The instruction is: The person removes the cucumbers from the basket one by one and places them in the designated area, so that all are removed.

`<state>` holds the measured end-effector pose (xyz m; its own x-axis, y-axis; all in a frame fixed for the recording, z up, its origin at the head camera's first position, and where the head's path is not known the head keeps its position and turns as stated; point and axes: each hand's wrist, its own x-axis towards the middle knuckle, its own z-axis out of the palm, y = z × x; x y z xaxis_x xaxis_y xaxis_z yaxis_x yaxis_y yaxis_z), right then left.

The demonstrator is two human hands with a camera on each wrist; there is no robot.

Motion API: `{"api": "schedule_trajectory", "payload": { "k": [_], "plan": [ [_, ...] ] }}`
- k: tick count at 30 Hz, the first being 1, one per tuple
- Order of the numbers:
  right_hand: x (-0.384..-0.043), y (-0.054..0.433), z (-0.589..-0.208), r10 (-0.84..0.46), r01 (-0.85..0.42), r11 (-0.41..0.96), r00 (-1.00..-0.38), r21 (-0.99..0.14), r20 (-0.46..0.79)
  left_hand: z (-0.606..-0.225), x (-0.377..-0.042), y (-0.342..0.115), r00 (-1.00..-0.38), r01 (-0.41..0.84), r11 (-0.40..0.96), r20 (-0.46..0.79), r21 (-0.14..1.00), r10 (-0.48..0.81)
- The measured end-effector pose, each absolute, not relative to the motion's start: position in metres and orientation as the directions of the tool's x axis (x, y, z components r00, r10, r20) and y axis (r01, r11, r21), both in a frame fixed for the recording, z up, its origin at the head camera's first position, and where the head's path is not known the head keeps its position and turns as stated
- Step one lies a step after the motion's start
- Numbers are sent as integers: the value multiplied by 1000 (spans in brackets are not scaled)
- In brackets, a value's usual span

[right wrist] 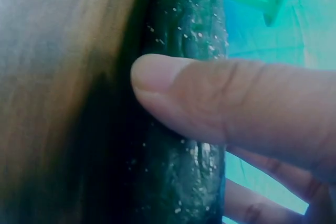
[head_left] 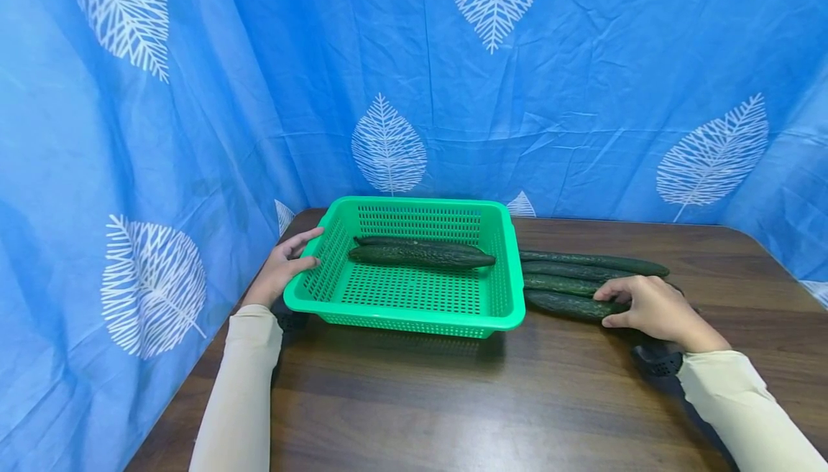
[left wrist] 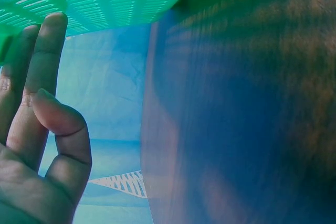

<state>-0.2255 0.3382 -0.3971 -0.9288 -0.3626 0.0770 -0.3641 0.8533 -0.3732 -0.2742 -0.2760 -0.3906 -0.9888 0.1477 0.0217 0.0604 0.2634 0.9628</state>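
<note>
A green plastic basket (head_left: pixel 414 320) with slotted walls stands on the table in the head view. Two dark green cucumbers (head_left: pixel 423 255) lie across its floor, side by side. My left hand (head_left: pixel 279 271) is at the basket's left end; in the left wrist view its straight fingers (left wrist: pixel 46 61) touch the slotted wall, while the thumb is bent and apart from it. To the right of the basket, several cucumbers lie in a row. The nearest cucumber (head_left: pixel 563 305) is between the thumb and fingers of my right hand (head_left: pixel 653 309). In the right wrist view the thumb presses on that cucumber (right wrist: pixel 184 182).
The brown wooden table (head_left: pixel 453 400) extends in front of the basket and to the right. A blue curtain (head_left: pixel 550 120) with white leaf prints hangs behind and at both sides. The other cucumbers (head_left: pixel 595 264) lie close against one another, their left ends beside the basket.
</note>
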Motion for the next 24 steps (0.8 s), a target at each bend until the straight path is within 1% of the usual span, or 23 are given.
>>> {"api": "schedule_trajectory", "payload": {
  "k": [6,11,19,24],
  "plan": [
    [-226,330,-399,-365,-389,870,-921,-303,136,-392,-273,-276,-989,67,279,27,958,145],
    [-227,326,-400,-357,-382,890,-923,-250,141,-392,-273,-276,-989,65,270,26,961,144],
    [-229,329,-403,-352,-376,890,-926,-259,134,-390,-274,-276,-988,75,273,34,959,150],
    [-231,334,-406,-380,-405,871,-914,-276,141,-391,-274,-276,-988,71,270,31,960,149]
  ]
}}
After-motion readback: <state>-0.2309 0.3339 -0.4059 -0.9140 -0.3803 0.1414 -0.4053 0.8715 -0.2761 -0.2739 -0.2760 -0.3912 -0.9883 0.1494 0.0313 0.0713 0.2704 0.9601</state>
